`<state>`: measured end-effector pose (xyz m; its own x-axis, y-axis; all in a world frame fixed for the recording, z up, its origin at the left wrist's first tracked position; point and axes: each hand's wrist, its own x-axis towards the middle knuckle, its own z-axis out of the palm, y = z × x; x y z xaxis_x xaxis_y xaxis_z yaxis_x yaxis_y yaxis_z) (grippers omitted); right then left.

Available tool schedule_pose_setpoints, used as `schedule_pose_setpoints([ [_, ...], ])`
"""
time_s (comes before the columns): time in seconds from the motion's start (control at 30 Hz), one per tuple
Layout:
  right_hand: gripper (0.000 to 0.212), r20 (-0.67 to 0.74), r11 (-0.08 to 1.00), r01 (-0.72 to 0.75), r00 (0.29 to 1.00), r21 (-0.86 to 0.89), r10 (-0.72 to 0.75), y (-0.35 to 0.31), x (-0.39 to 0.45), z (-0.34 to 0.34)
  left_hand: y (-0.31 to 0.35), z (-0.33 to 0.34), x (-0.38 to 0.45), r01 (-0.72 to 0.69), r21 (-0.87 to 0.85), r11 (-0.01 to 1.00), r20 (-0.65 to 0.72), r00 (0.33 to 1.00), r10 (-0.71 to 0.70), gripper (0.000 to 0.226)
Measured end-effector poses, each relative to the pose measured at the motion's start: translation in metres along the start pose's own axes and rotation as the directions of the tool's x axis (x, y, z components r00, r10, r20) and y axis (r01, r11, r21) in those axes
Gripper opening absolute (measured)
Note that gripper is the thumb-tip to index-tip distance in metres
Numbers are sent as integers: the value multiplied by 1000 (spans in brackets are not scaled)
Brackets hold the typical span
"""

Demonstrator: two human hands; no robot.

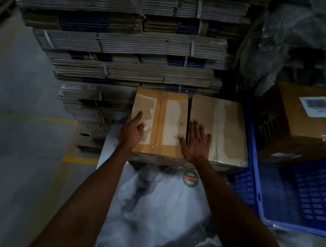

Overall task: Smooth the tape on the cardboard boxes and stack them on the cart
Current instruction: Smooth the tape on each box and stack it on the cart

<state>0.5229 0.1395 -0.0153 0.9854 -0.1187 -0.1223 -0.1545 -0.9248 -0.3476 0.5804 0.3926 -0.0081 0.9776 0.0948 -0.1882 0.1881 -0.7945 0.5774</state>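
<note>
Cardboard boxes are sitting side by side at the far end of the marble-patterned cart top (158, 214). Your left hand (131, 133) is lying flat, fingers straight, on the taped left box (165, 111). Your right hand (196, 142) is spreading wide across the seam onto the right box (224, 126).

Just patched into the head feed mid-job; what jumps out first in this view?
Two taped cardboard boxes sit side by side at the centre: the left box with the left hand flat on its left edge, and the right box with the right hand spread across the seam between them. Behind rise strapped bundles of flattened cartons; a blue crate stands to the right.
</note>
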Motion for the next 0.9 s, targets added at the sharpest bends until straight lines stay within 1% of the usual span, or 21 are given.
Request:
schedule_pose_setpoints([
  [0.17,84,-6,999,48,999,-24,-48,4,-7,8,-2,6,3,14,-28,1000,7,1000,-14,52],
  [0.4,81,-16,999,38,999,-17,-39,6,-24,16,-10,7,-5,-25,-33,999,24,999,25,52],
  [0.53,82,-8,998,47,999,-34,-47,8,-32,19,-15,8,-21,-5,-16,1000,-2,1000,5,52],
  [0.67,83,-3,998,57,998,-31,-57,7,-37,19,-19,5,-27,6,5,1000,24,1000,-6,52],
  [0.9,86,2,998,54,999,-37,-54,6,-54,22,-29,5,-43,-32,29,999,22,999,32,53],
])
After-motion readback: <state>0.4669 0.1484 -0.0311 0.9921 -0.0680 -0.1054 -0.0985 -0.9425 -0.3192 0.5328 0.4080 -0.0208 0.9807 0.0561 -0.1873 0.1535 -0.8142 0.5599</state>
